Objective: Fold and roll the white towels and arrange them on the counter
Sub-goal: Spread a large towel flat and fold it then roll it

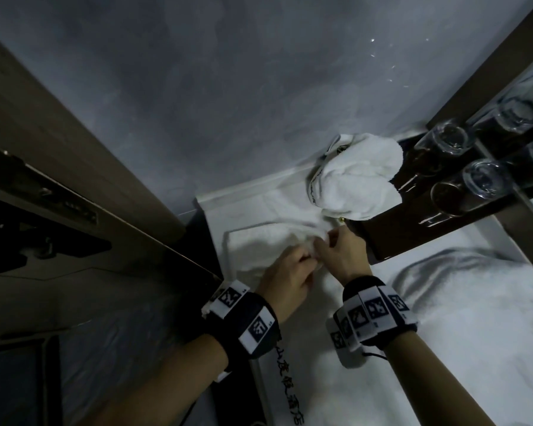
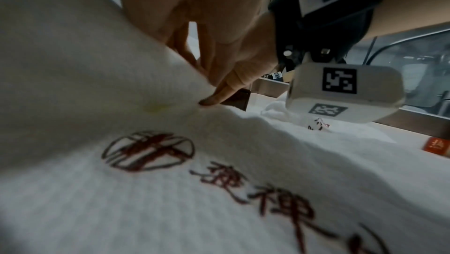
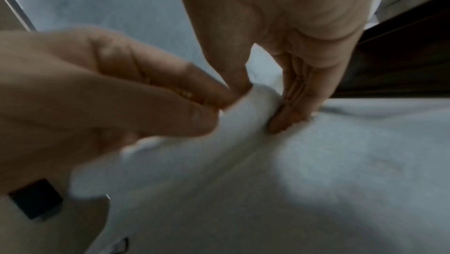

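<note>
A white towel (image 1: 259, 244) lies spread on the counter, with dark red embroidered characters (image 2: 219, 181) on it. Both hands meet at its raised fold (image 3: 248, 108). My left hand (image 1: 308, 259) pinches the fold from the left, and its fingers (image 3: 170, 94) are curled on the cloth. My right hand (image 1: 326, 241) pinches the same fold from the right, fingertips (image 3: 287, 121) pressed down into the towel. A second white towel (image 1: 357, 179), bunched into a loose bundle, sits on the corner of the dark shelf behind the hands.
A dark wooden shelf (image 1: 428, 229) juts over the counter on the right and carries upturned glasses (image 1: 462, 186). More white towelling (image 1: 459, 287) is heaped to the right. A small red packet (image 2: 437, 145) lies by the ledge. A wooden door panel (image 1: 74, 149) stands on the left.
</note>
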Motion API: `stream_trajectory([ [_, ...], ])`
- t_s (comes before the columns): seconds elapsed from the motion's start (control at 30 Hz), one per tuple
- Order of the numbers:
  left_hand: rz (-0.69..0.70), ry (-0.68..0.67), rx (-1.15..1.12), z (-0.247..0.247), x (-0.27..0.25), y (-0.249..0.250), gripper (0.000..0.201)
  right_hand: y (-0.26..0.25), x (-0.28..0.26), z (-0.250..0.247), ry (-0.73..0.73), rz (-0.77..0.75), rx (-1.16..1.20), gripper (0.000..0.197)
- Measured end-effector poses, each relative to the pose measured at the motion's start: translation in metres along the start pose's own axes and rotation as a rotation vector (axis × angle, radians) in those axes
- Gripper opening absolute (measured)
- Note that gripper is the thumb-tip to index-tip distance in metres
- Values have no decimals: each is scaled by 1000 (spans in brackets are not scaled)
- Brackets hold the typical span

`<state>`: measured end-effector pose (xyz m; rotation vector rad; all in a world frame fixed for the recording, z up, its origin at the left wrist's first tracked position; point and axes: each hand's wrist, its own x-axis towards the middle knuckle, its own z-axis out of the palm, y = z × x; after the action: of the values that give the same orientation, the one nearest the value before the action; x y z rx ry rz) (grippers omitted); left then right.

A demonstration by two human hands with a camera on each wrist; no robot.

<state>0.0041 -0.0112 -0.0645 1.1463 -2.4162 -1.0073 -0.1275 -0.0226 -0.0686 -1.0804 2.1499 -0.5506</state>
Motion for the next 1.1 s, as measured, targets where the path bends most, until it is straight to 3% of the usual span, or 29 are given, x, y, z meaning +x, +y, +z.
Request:
stream_trajectory([
  [0.07, -25, -69, -21, 0, -3, -2, 30, 6, 1, -4, 0, -26, 39, 26],
  [0.17, -107, 40, -141, -8, 3, -3, 28, 13, -4, -8, 12, -35, 101, 24],
  [0.23, -163, 84, -98, -13, 10, -4, 28, 13, -7, -8, 43, -46, 103, 28],
  [0.33, -173, -99, -15, -14, 18, 3, 32, 5, -13, -10, 78, -116, 99, 40],
  [0.4, -254, -164, -228, -18, 23, 8, 27, -1, -17, -12, 58, -200, 115, 37],
  [0.47, -349, -191, -611, -27, 27, 14, 29, -5, -21, -14, 24, -256, 205, 36],
  [0.53, -360, -221, -834, -33, 33, 15, 32, -4, -23, -16, 21, -276, 271, 34],
  [0.67, -363, -215, -705, -38, 45, 9, 27, 10, -21, -18, 73, -189, 350, 23],
  [0.8, -492, -165, -820, -39, 50, 0, 13, 29, -30, -12, -99, -205, 358, 18],
  [0.93, -537, -177, -874, -49, 56, -4, 11, 47, -33, 0, -294, -107, 151, 53],
  [1.03, -490, -140, -782, -53, 60, -11, 18, 58, -29, 2, -327, -16, 121, 36],
  [1.1, -432, -51, -672, -53, 63, -15, 24, 60, -26, 1, -348, -4, 167, 37],
])
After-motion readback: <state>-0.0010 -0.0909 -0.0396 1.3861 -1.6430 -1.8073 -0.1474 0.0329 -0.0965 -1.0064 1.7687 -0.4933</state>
